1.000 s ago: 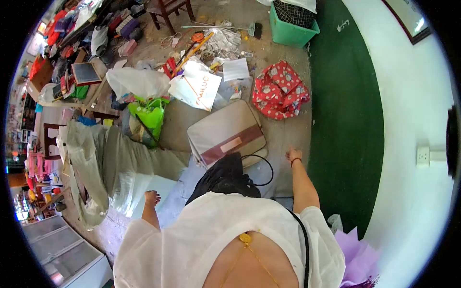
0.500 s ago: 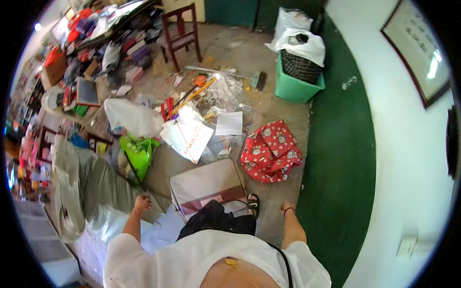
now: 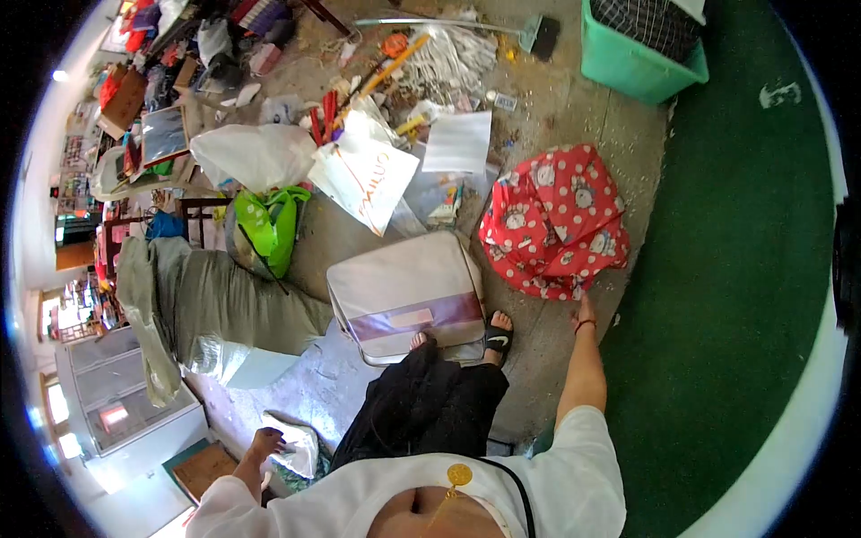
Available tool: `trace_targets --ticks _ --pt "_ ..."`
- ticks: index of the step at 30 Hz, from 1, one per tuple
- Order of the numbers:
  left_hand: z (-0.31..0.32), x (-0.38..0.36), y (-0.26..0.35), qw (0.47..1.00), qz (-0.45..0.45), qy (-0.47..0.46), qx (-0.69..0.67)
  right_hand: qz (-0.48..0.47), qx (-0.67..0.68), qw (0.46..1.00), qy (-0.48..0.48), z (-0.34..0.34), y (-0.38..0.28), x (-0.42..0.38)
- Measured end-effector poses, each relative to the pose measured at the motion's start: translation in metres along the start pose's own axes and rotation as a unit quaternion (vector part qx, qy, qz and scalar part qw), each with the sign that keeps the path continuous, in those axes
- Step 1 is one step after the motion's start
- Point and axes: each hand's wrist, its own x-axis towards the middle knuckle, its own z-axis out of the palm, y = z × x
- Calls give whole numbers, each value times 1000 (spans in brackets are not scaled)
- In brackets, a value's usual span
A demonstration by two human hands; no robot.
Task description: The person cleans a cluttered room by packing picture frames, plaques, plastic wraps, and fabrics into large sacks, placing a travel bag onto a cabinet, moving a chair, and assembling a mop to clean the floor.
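Note:
My right hand (image 3: 585, 311) is stretched forward to the near edge of a red cloth bundle (image 3: 556, 220) with white dots and cartoon figures. Its fingers point at the fabric and look extended; whether they touch it is hard to tell. Low on the left, my left hand (image 3: 266, 441) hangs with loosely bent, separated fingers, holding nothing I can see. Just beside it lies a white plastic-looking bag (image 3: 300, 450). Between my arms, a beige case with a purple band (image 3: 404, 278) lies flat on the floor, one of my feet against its near edge.
A green bin (image 3: 632, 67) holding a dark checked item stands at the far right by the green wall (image 3: 717, 296). Paper, a white bag (image 3: 366, 186), a lime green bag (image 3: 269, 229) and a broom (image 3: 538, 38) lie ahead. Grey-green fabric (image 3: 229, 300) spreads at left.
My view has moved closer and tilted down. My right hand has reached forward to the red bundle, while my left hand has drawn back and lower, near the white bag.

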Motion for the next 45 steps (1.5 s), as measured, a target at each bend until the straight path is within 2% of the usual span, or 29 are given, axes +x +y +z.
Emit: trace_targets --ticks 2,7,11,13,15,16,17,18,20,21,22,24,25,26,28,30,31,33,34,35,36,37,38,40,41,42,43,44,45 --pt "23 -12 24 999 -28 28 19 7 25 999 33 20 -19 18" --pt "33 20 -6 996 -68 30 -42 16 135 991 -11 39 10 150" --pt "62 26 -4 992 -108 -10 -59 -13 147 989 18 78 5 163" --pt "71 40 -12 994 -90 10 55 -17 157 987 35 90 12 181" --pt "75 73 -14 998 -45 -39 37 -39 -41 997 -56 97 20 198" --pt "89 89 9 990 17 -17 140 -247 -268 931 -6 107 11 173" --pt "91 130 4 957 118 24 265 -299 -342 891 -9 123 -4 134" --pt "115 136 51 943 203 -20 265 -319 -375 869 -51 139 -23 77" --pt "188 117 151 938 274 -2 214 -324 -401 843 -155 159 -59 -48" --pt "224 86 203 937 317 -51 135 -447 -449 766 -111 163 -54 -86" --pt "243 107 224 817 486 0 311 -473 -475 736 -94 165 -67 -152" --pt "294 21 308 827 484 -51 282 -494 -312 766 -270 165 -86 -252" --pt "316 31 320 733 612 12 297 -563 -264 738 -262 167 -80 -271" --pt "334 8 340 738 627 26 248 -549 -263 734 -300 161 -97 -320" --pt "351 -38 373 634 746 46 197 -585 -228 725 -282 151 -115 -396" --pt "369 -35 388 622 767 77 138 -693 -259 613 -277 153 -112 -400" --pt "371 -44 403 625 766 112 100 -704 -260 600 -279 148 -126 -420" --pt "371 -71 435 625 761 174 21 -592 -312 665 -331 128 -159 -468" --pt "369 -82 450 625 753 204 -18 -602 -316 655 -331 117 -173 -486" --pt "362 -96 463 624 743 233 -58 -576 -201 696 -379 107 -188 -503" --pt "336 -138 468 714 663 160 -158 -537 -86 724 -424 99 -201 -516" --pt "309 -184 472 771 554 81 -303 -499 -75 768 -394 85 -206 -496" --pt "282 -229 477 783 436 35 -443 -459 -64 808 -363 70 -203 -458" --pt "253 -243 481 731 446 -94 -507 -300 42 911 -281 60 -185 -404" --pt "232 -276 471 700 394 -191 -565 -303 35 909 -286 61 -173 -387" --pt "212 -315 454 656 338 -285 -612 -146 42 950 -272 63 -159 -372" --pt "203 -328 442 608 349 -359 -616 15 48 967 -250 67 -146 -363" --pt "196 -341 431 601 351 -356 -623 174 49 959 -219 68 -138 -363" --pt "189 -356 419 612 343 -355 -617 78 -8 947 -313 72 -125 -375"
